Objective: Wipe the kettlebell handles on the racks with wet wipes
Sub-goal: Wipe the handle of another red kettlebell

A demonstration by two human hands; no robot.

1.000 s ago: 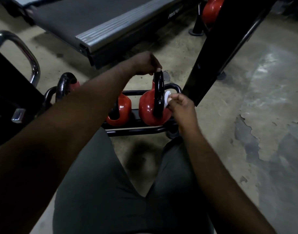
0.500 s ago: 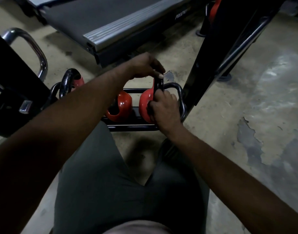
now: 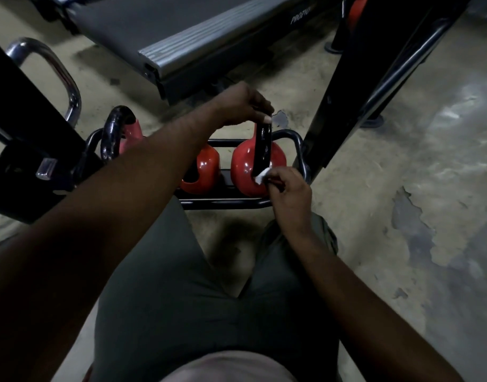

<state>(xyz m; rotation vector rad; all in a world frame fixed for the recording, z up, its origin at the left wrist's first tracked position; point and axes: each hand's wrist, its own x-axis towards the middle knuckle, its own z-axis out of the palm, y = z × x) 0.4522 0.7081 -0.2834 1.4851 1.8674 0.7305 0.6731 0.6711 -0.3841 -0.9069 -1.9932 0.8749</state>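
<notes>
Our left grip (image 3: 242, 106) is curled over the top of the black kettlebell handle (image 3: 264, 144) and pinches it. Our right grip (image 3: 289, 191) pinches a small wad of wet wipe (image 3: 263, 175) against the foot of that handle, below the left grip, where it joins the red kettlebell (image 3: 243, 169). The bell sits at the right end of the low rack (image 3: 223, 203), under both grips.

We see a few ways this could go wrong. The wipe is held only at the fingertips, so a hard stroke could pull it free and drop it on the gritty floor (image 3: 402, 166). The patch under the left grip is covered, and we would likely miss it unless that grip shifts. If the left grip lets go while the right one pushes sideways, the bell may rock on the rails into the neighbouring kettlebell (image 3: 206, 168), left of the right grip. The rack's end rail lies just beyond the right grip, so a slip could catch our knuckles there.
</notes>
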